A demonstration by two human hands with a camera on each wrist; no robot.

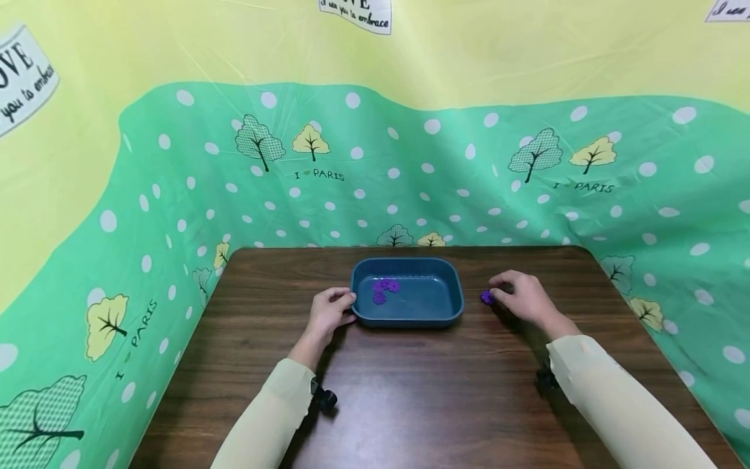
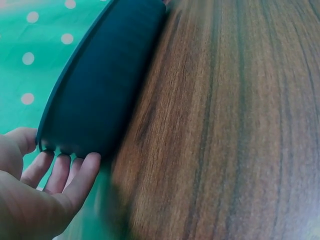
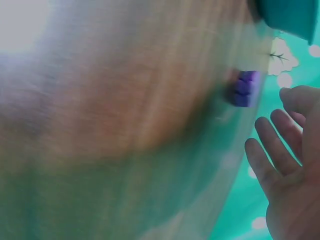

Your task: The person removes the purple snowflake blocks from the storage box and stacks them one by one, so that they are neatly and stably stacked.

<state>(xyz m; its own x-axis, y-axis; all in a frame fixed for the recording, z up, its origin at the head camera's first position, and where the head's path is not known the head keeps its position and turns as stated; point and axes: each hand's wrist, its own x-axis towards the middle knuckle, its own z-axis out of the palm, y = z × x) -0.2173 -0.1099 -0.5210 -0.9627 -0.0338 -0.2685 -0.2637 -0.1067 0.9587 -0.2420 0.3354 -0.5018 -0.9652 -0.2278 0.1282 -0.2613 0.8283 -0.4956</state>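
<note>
My left hand (image 1: pixel 331 312) holds the left end of a blue rectangular tray (image 1: pixel 422 301), its thumb at the rim. In the left wrist view the hand (image 2: pixel 50 187) has its fingertips against the end wall of the tray (image 2: pixel 100 85). Several purple pieces (image 1: pixel 379 298) lie in the tray's left part. Right of the tray, a purple piece (image 1: pixel 486 298) rests on the table beside my right hand (image 1: pixel 521 298). The right wrist view shows this hand (image 3: pixel 292 165) with fingers extended, apart from the ridged purple piece (image 3: pixel 243 90).
The dark wooden table (image 1: pixel 410 391) carries the tray near its far edge. Behind and along the sides hangs a green and yellow cloth (image 1: pixel 433 169) with white dots and trees. A corner of the tray (image 3: pixel 292 17) shows at the top of the right wrist view.
</note>
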